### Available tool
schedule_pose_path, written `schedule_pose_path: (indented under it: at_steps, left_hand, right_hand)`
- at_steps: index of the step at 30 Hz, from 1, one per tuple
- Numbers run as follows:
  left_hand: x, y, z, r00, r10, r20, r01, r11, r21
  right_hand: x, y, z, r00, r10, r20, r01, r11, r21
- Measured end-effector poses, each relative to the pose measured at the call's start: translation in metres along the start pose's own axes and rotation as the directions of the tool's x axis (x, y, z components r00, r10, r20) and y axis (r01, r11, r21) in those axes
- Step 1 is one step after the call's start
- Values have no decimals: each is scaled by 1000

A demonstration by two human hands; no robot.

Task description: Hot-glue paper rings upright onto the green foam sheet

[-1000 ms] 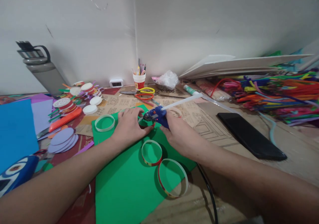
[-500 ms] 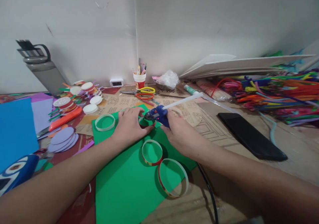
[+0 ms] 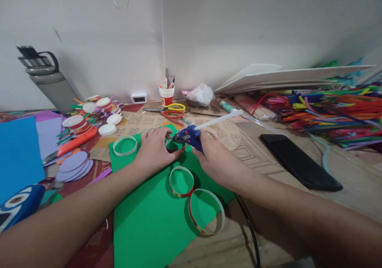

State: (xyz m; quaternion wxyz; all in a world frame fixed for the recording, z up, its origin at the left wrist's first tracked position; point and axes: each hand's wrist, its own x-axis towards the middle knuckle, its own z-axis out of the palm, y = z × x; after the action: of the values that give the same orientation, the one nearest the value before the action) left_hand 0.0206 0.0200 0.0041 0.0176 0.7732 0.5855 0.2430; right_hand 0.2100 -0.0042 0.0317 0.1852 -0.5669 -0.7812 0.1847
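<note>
My right hand (image 3: 211, 152) is closed round the handle of a blue hot glue gun (image 3: 191, 136), with a long white glue stick (image 3: 222, 119) jutting from its back. The nozzle points at the inside of a paper ring (image 3: 182, 146) on a green sheet (image 3: 143, 224). My left hand (image 3: 156, 146) holds that ring at its left side, thumb in front and fingers behind. Three more rings lie on or partly over the sheet: a pale one (image 3: 114, 148) left of my left hand, a red-edged one (image 3: 170, 183) nearer me, and a larger one (image 3: 191, 216) beside it.
A black phone (image 3: 300, 162) lies to the right, before a heap of coloured pipe cleaners (image 3: 337, 117). Scissors (image 3: 173, 109) and a pen cup (image 3: 167, 96) stand behind. To the left are a bottle (image 3: 53, 81), an orange cutter (image 3: 79, 141) and purple discs (image 3: 74, 166). A black cord (image 3: 249, 224) runs toward me.
Both hands, the glue gun and the ring keep nearly the same places. The whole view has shifted very slightly.
</note>
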Motion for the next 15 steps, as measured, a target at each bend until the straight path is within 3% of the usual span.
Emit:
schedule_pose_path:
  at_steps: [15]
  left_hand:
    - [1, -1, 1, 1000, -1, 3, 1, 1000, 0]
  right_hand:
    - [0, 2, 1, 1000, -21, 6, 20, 999, 25]
